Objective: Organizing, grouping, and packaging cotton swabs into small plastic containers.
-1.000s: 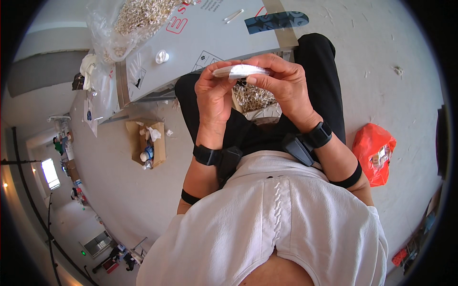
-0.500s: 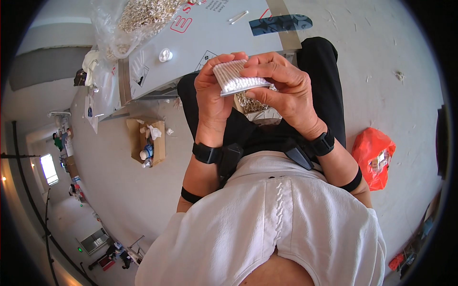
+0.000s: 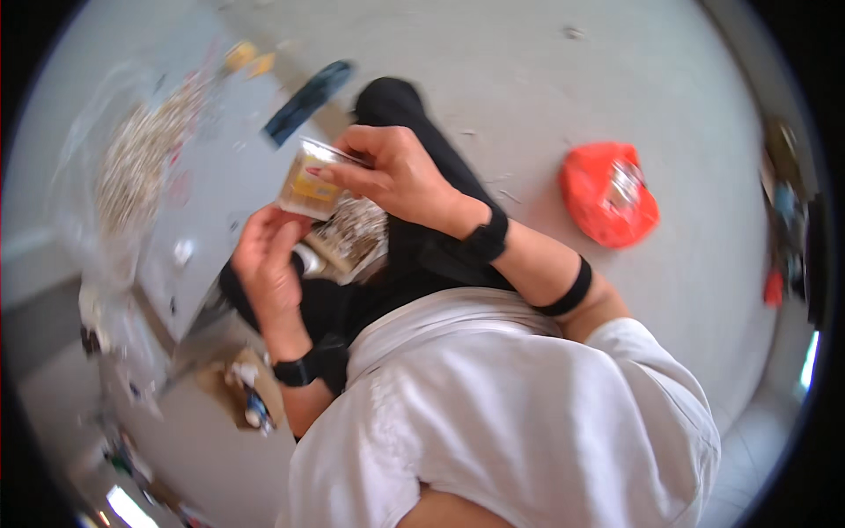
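A small clear pack of cotton swabs [image 3: 305,187] with a yellow label is tilted up in front of me. My right hand [image 3: 387,172] is closed on its upper right side, the thumb across the label and the fingers behind. Just below the pack, my left hand [image 3: 271,264] has its fingers stretched out and its thumb apart. Its fingertips lie at the pack's lower edge; blur hides whether they touch. Behind my hands, an open box of loose cotton swabs [image 3: 359,231] stands by my legs. A white round container [image 3: 308,259] shows beside it.
On the table [image 3: 207,176] at left lies a clear bag of cotton swabs [image 3: 136,172], with a small white cup [image 3: 183,252] nearby. A dark blue patterned strip [image 3: 308,101] lies at the table's edge. A cardboard box [image 3: 231,387] and a red plastic bag [image 3: 607,198] stand on the floor.
My view has swung to the right. The swab pack has been turned so its yellow label shows. My left hand has loosened from its side and dropped below it; the right still holds it.
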Action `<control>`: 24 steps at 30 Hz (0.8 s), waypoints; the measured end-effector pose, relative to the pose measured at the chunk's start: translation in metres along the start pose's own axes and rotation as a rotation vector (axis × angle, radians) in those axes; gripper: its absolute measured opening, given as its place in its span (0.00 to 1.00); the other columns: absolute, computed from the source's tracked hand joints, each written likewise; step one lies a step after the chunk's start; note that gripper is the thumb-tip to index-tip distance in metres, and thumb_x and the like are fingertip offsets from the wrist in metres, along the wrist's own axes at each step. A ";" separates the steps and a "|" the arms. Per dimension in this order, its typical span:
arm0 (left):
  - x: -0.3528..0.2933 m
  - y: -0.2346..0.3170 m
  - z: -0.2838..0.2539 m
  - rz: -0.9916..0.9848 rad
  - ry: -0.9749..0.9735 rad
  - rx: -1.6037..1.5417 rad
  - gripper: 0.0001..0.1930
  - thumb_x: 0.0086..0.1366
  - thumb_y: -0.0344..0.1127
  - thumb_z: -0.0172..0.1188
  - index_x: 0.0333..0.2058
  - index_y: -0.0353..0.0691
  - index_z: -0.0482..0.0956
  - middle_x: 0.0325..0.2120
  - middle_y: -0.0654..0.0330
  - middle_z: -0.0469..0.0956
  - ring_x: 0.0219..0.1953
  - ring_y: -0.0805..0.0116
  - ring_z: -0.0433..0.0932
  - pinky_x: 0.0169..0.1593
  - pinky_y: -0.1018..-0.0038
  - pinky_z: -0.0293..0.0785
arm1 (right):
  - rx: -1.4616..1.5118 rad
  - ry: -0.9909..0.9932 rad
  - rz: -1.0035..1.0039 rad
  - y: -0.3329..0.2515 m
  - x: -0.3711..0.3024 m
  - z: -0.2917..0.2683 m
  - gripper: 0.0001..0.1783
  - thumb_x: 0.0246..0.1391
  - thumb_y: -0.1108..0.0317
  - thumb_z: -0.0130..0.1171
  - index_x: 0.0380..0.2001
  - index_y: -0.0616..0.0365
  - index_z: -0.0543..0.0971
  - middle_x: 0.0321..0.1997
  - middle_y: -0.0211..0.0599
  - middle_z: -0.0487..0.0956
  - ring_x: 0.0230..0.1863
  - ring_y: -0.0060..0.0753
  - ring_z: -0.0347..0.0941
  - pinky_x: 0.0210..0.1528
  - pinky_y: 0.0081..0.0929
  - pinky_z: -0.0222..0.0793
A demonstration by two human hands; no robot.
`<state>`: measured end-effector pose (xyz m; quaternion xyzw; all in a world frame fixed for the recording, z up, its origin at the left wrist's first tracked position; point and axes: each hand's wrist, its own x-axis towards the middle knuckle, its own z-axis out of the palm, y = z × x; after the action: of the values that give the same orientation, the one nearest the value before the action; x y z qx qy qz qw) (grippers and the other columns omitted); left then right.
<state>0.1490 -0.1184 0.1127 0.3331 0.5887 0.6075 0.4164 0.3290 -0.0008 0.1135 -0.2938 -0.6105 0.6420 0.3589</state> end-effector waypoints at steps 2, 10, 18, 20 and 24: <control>0.001 -0.003 -0.007 -0.027 -0.068 0.078 0.14 0.65 0.31 0.60 0.45 0.28 0.74 0.35 0.51 0.81 0.37 0.67 0.80 0.45 0.74 0.76 | 0.110 0.242 0.075 0.010 -0.016 -0.032 0.16 0.55 0.60 0.66 0.31 0.65 0.79 0.23 0.25 0.74 0.23 0.13 0.68 0.24 0.15 0.64; 0.004 -0.008 -0.027 -0.154 -0.144 0.044 0.10 0.69 0.31 0.54 0.46 0.33 0.74 0.37 0.53 0.80 0.38 0.67 0.79 0.45 0.74 0.75 | 0.736 1.287 0.457 0.105 -0.159 -0.204 0.16 0.57 0.66 0.59 0.44 0.64 0.70 0.29 0.36 0.74 0.24 0.25 0.74 0.19 0.14 0.65; 0.011 -0.028 -0.012 -0.278 -0.136 0.026 0.10 0.68 0.31 0.55 0.45 0.32 0.75 0.36 0.53 0.80 0.37 0.67 0.79 0.44 0.74 0.74 | 1.113 1.747 0.311 0.137 -0.228 -0.291 0.12 0.61 0.63 0.56 0.38 0.62 0.73 0.27 0.38 0.77 0.22 0.27 0.74 0.19 0.18 0.68; 0.011 -0.029 -0.013 -0.289 -0.119 0.027 0.10 0.68 0.31 0.55 0.45 0.32 0.75 0.36 0.53 0.80 0.37 0.67 0.79 0.44 0.74 0.74 | 0.972 1.493 0.381 0.146 -0.202 -0.270 0.10 0.60 0.66 0.56 0.35 0.64 0.74 0.26 0.38 0.77 0.21 0.26 0.73 0.20 0.18 0.69; 0.010 -0.026 -0.024 -0.268 -0.086 0.022 0.11 0.68 0.31 0.56 0.45 0.29 0.75 0.35 0.51 0.80 0.36 0.65 0.80 0.43 0.73 0.76 | 0.947 1.094 0.514 0.144 -0.122 -0.218 0.09 0.59 0.69 0.55 0.34 0.66 0.74 0.28 0.38 0.77 0.23 0.24 0.71 0.23 0.16 0.68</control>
<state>0.1264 -0.1212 0.0835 0.2818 0.6162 0.5252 0.5148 0.5617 0.0245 -0.0549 -0.5171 0.0818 0.6616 0.5369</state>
